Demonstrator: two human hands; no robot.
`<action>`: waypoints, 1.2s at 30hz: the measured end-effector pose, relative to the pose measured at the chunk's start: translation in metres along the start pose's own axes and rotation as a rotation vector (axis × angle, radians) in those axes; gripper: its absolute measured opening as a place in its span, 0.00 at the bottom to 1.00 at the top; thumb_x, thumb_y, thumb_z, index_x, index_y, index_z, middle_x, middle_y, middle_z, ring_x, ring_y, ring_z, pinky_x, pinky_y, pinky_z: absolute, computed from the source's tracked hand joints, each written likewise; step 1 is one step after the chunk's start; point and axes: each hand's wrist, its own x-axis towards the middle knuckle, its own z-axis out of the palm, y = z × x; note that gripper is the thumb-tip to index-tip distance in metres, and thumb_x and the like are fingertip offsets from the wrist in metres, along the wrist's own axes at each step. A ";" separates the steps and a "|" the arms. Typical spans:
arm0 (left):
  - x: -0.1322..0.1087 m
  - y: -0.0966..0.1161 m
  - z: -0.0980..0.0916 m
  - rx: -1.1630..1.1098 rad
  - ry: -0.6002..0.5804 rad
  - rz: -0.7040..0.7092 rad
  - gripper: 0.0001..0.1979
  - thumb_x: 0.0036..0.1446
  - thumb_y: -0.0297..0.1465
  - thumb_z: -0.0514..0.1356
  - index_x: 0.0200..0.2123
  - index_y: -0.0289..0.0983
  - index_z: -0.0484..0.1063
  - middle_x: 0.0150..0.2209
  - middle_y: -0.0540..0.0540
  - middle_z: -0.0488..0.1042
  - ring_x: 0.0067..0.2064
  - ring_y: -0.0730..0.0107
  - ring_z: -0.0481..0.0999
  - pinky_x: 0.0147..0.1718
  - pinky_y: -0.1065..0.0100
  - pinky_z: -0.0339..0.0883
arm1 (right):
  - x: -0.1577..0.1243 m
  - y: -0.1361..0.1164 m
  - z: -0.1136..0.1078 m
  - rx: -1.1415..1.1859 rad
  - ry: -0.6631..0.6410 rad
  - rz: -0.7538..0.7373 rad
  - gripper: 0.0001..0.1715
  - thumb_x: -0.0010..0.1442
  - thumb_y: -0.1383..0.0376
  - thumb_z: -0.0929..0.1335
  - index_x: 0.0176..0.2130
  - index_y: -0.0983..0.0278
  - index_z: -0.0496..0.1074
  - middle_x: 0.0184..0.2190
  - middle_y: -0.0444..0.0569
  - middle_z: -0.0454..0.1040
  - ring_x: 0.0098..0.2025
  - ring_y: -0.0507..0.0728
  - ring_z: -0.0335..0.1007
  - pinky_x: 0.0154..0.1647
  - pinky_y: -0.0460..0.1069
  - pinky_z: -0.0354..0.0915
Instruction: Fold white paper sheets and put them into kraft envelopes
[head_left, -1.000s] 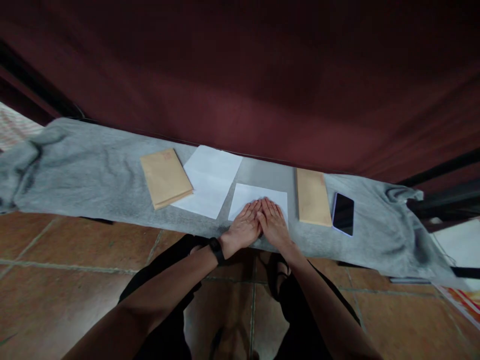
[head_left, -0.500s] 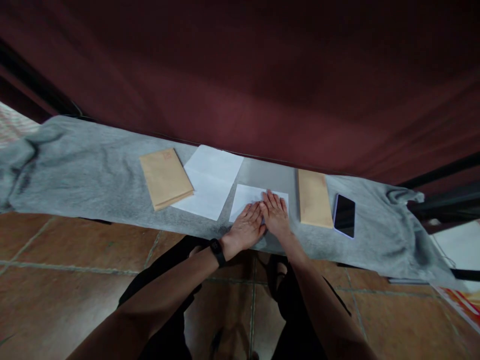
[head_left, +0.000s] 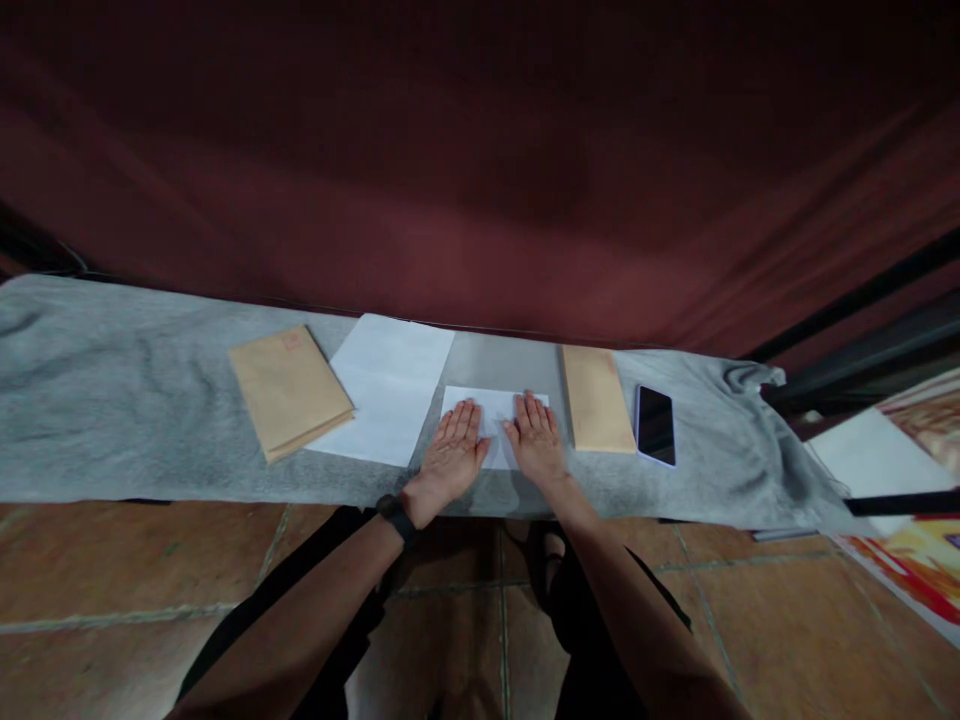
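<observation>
Flat on a small white sheet of paper (head_left: 498,405) rest both my hands, palms down. My left hand (head_left: 450,452), with a dark band on its wrist, covers the sheet's left part, fingers stretched out. Over the right part lies my right hand (head_left: 537,440), its fingers also straight. Between the hands a strip of the paper shows. Left of it are larger white sheets (head_left: 401,385), partly under a stack of brown envelopes (head_left: 289,390). To the right lies another brown envelope or stack (head_left: 598,400).
A phone (head_left: 655,425) lies right of the right-hand envelopes. Grey cloth (head_left: 150,400) covers the narrow bench, bunched at its right end. Behind hangs a dark red curtain (head_left: 480,230). Tiled floor (head_left: 112,570) and my legs are below.
My hands were close together on the right part of the small paper; now they are spread apart, the left hand toward its left edge. The view has shifted slightly.
</observation>
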 end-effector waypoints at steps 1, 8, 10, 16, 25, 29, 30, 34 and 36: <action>0.001 -0.001 0.000 0.007 0.005 -0.011 0.31 0.70 0.39 0.44 0.69 0.26 0.54 0.72 0.33 0.52 0.74 0.55 0.47 0.70 0.54 0.48 | -0.001 0.001 0.000 -0.005 0.008 0.006 0.35 0.74 0.54 0.55 0.70 0.72 0.54 0.70 0.64 0.55 0.72 0.66 0.52 0.70 0.63 0.50; 0.011 -0.008 0.001 0.040 0.060 -0.084 0.32 0.70 0.38 0.43 0.69 0.23 0.54 0.71 0.29 0.54 0.73 0.52 0.50 0.70 0.51 0.48 | -0.009 0.007 0.001 -0.031 0.026 0.043 0.38 0.73 0.53 0.57 0.69 0.78 0.53 0.70 0.68 0.54 0.72 0.67 0.49 0.70 0.63 0.52; 0.013 -0.008 0.002 0.048 0.063 -0.099 0.33 0.69 0.39 0.43 0.69 0.22 0.54 0.70 0.29 0.54 0.73 0.52 0.51 0.70 0.51 0.48 | -0.013 0.007 0.000 -0.032 0.047 0.049 0.38 0.73 0.53 0.58 0.69 0.78 0.54 0.70 0.70 0.54 0.72 0.67 0.50 0.69 0.63 0.53; 0.012 -0.005 0.003 0.048 0.091 -0.130 0.33 0.69 0.39 0.43 0.69 0.22 0.54 0.70 0.29 0.54 0.73 0.51 0.51 0.70 0.51 0.47 | -0.024 0.011 -0.014 0.015 0.061 0.088 0.37 0.72 0.55 0.59 0.69 0.77 0.55 0.66 0.70 0.61 0.66 0.70 0.60 0.64 0.64 0.59; 0.010 0.000 0.001 0.055 0.119 -0.143 0.33 0.69 0.39 0.43 0.68 0.20 0.54 0.70 0.27 0.53 0.72 0.47 0.52 0.69 0.49 0.47 | -0.022 0.012 -0.032 -0.025 -0.018 0.314 0.31 0.68 0.55 0.65 0.60 0.76 0.65 0.51 0.73 0.73 0.51 0.71 0.75 0.46 0.58 0.71; 0.009 0.000 0.001 0.034 0.124 -0.139 0.34 0.69 0.40 0.43 0.68 0.20 0.55 0.70 0.26 0.54 0.72 0.47 0.52 0.69 0.48 0.48 | -0.018 0.015 -0.033 -0.025 -0.054 0.364 0.26 0.67 0.53 0.66 0.55 0.70 0.68 0.44 0.67 0.79 0.45 0.68 0.79 0.42 0.55 0.71; 0.009 0.000 0.002 0.026 0.126 -0.139 0.34 0.69 0.40 0.43 0.68 0.20 0.55 0.70 0.26 0.55 0.72 0.47 0.52 0.69 0.47 0.48 | -0.017 0.017 -0.033 0.000 -0.080 0.381 0.25 0.67 0.53 0.66 0.54 0.70 0.68 0.42 0.65 0.80 0.44 0.67 0.80 0.42 0.54 0.71; 0.012 -0.004 0.004 -0.072 0.145 -0.156 0.34 0.69 0.41 0.43 0.68 0.23 0.55 0.70 0.28 0.55 0.72 0.48 0.52 0.69 0.46 0.48 | -0.007 0.023 -0.041 0.193 -0.159 0.391 0.14 0.67 0.58 0.65 0.45 0.64 0.75 0.34 0.54 0.81 0.37 0.62 0.80 0.36 0.51 0.68; 0.017 -0.007 -0.001 -0.196 0.170 -0.169 0.34 0.69 0.43 0.43 0.69 0.25 0.55 0.70 0.29 0.56 0.73 0.48 0.51 0.69 0.45 0.49 | 0.001 0.026 -0.052 0.342 -0.061 0.344 0.15 0.68 0.57 0.63 0.39 0.62 0.76 0.29 0.50 0.80 0.33 0.60 0.77 0.33 0.49 0.67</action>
